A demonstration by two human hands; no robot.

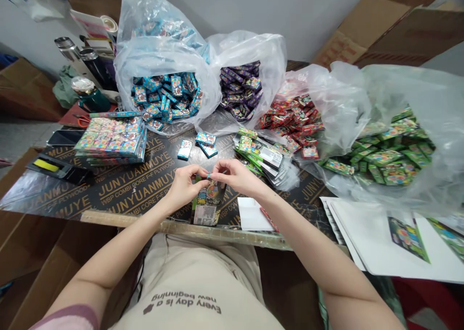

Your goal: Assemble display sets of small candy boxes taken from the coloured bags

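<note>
My left hand [188, 185] and my right hand [232, 175] meet over the table's front, both closed in a pinch. Between the fingertips is a small bluish bit, too hidden to name. Directly below them, a green and black printed packet [206, 207] with a pale lower part is partly covered by my fingers. Just beyond my hands, small blue boxes [185, 149] lie loose on the dark board. To the right of them spreads a pile of flat green and black printed packets [263, 153] in clear plastic.
Open plastic bags hold small blue [176, 86], purple [241, 86], red [295, 117] and green boxes [391, 156]. At left are a stack of colourful wrapped packs [110, 139], a black tape dispenser [58, 168] and bottles [94, 64]. White sheets [373, 238] overhang the right edge.
</note>
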